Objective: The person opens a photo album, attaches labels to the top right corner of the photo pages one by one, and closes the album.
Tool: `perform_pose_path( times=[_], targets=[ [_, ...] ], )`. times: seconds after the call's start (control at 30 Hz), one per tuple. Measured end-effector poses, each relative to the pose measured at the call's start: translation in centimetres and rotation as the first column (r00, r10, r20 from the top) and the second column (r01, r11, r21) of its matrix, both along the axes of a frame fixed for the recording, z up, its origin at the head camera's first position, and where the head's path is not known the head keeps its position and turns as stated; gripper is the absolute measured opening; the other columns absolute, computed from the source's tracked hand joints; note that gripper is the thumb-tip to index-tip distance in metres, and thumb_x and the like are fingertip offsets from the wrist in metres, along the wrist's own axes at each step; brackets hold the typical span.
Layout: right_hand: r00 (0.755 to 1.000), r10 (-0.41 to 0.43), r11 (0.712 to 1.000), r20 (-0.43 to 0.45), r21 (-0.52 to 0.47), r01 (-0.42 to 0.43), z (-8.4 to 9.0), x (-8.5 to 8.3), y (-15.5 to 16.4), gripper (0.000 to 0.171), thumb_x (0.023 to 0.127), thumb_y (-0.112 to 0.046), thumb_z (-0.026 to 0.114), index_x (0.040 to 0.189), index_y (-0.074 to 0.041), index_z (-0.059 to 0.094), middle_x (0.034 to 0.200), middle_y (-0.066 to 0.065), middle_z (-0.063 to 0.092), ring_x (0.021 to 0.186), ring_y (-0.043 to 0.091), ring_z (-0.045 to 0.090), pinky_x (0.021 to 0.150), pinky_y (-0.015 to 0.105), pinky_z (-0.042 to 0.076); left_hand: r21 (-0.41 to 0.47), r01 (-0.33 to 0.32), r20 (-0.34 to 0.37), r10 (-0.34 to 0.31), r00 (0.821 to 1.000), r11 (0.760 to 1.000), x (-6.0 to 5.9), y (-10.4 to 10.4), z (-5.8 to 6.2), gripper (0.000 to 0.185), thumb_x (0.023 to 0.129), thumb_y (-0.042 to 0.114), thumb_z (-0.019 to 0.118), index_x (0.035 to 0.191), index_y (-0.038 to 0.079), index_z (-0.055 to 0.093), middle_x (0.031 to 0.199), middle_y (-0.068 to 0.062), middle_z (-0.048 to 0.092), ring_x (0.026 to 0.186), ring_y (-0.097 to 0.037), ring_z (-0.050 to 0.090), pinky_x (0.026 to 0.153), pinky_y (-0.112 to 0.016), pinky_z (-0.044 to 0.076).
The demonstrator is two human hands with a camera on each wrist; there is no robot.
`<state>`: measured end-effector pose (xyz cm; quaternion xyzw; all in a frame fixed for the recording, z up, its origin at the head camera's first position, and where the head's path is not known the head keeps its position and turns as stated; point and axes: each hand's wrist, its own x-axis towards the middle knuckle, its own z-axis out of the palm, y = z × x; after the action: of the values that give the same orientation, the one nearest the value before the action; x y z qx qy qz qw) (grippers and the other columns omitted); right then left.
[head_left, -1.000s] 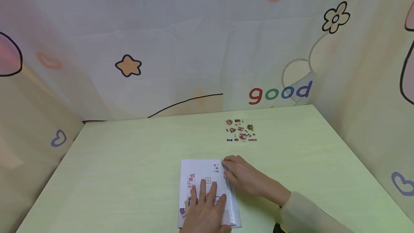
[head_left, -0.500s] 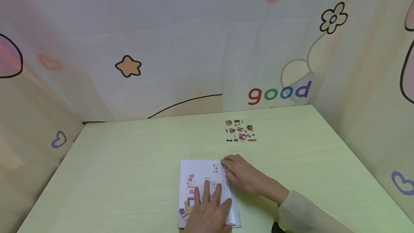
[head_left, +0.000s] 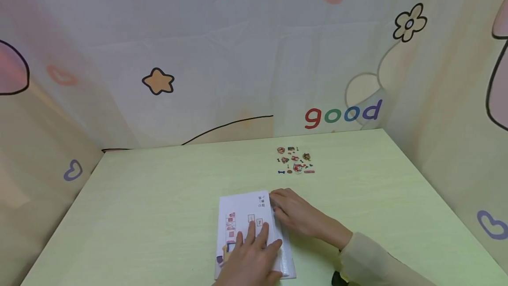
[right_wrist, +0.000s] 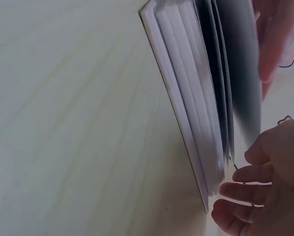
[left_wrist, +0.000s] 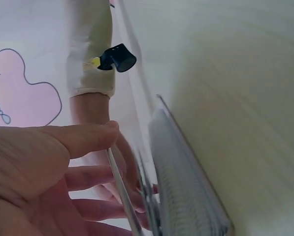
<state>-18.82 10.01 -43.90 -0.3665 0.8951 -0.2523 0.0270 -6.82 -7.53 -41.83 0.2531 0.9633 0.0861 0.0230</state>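
Observation:
A white book (head_left: 242, 208) with small printed pictures on its cover lies at the near middle of the table. In the head view its cover is tilted up along the right edge, baring part of the layers underneath. My left hand (head_left: 252, 257) rests on the cover with spread, mostly straight fingers. The left wrist view shows the left thumb (left_wrist: 90, 139) at the raised cover's edge. At the far right corner my right hand (head_left: 295, 211) pinches the cover with bent fingers. Seen from the right wrist, a gap parts the lifted cover (right_wrist: 243, 69) from the page block (right_wrist: 188, 83).
A sheet of small colourful stickers (head_left: 295, 160) lies farther back on the table (head_left: 158, 197). Printed curtains (head_left: 198, 56) stand behind and at both sides. A small black device (head_left: 339, 278) with a yellow part sits on the right sleeve.
The cover's right edge has risen and shifted left, exposing more beneath it. My right hand has moved slightly left with it. The left hand slid a little right, then back left.

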Motion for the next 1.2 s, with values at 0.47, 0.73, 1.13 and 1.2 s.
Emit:
perform_pose_path(
  times=[0.47,0.73,1.13,1.2],
  targets=[
    [1.0,0.02,1.0,-0.001,-0.019,-0.02,0.5,0.1,-1.0,0.042,0.103,-0.009,0.058,0.141,0.008,0.056,0.142,0.023,0.057,0.134,0.038,0.051,0.112,0.053,0.041,0.169,-0.062,0.038,0.057,0.998,0.984,1.4,-2.5,3.0,0.053,0.092,0.032,0.072,0.139,0.008,0.064,0.151,-0.017,0.053,0.134,-0.039,0.055,0.09,-0.052,0.058],
    [0.999,-0.011,0.999,-0.04,-0.05,0.009,0.8,0.2,-1.4,0.043,0.102,-0.01,0.06,0.141,0.006,0.056,0.143,0.023,0.057,0.135,0.038,0.052,0.112,0.054,0.041,0.207,-0.078,0.016,0.077,0.997,0.975,2.1,-3.5,3.5,0.055,0.094,0.029,0.07,0.143,0.005,0.061,0.154,-0.015,0.051,0.137,-0.035,0.053,0.094,-0.046,0.057],
    [0.997,0.058,0.998,-0.046,-0.021,-0.059,0.4,0.3,-1.7,0.041,0.101,-0.012,0.064,0.136,0.008,0.06,0.137,0.022,0.061,0.13,0.037,0.056,0.109,0.051,0.045,0.276,-0.1,-0.182,0.154,0.971,0.956,3.4,-4.6,3.6,0.056,0.089,0.022,0.072,0.141,0.003,0.062,0.152,-0.012,0.054,0.125,-0.027,0.063,0.087,-0.039,0.06],
    [0.996,0.062,0.998,-0.059,-0.018,-0.063,0.4,0.3,-1.7,0.041,0.101,-0.012,0.065,0.135,0.009,0.061,0.136,0.022,0.062,0.129,0.037,0.057,0.108,0.051,0.045,0.283,-0.105,-0.215,0.17,0.962,0.953,3.6,-4.8,3.6,0.056,0.088,0.021,0.073,0.14,0.003,0.063,0.151,-0.012,0.055,0.121,-0.026,0.066,0.084,-0.037,0.06]
  ],
)
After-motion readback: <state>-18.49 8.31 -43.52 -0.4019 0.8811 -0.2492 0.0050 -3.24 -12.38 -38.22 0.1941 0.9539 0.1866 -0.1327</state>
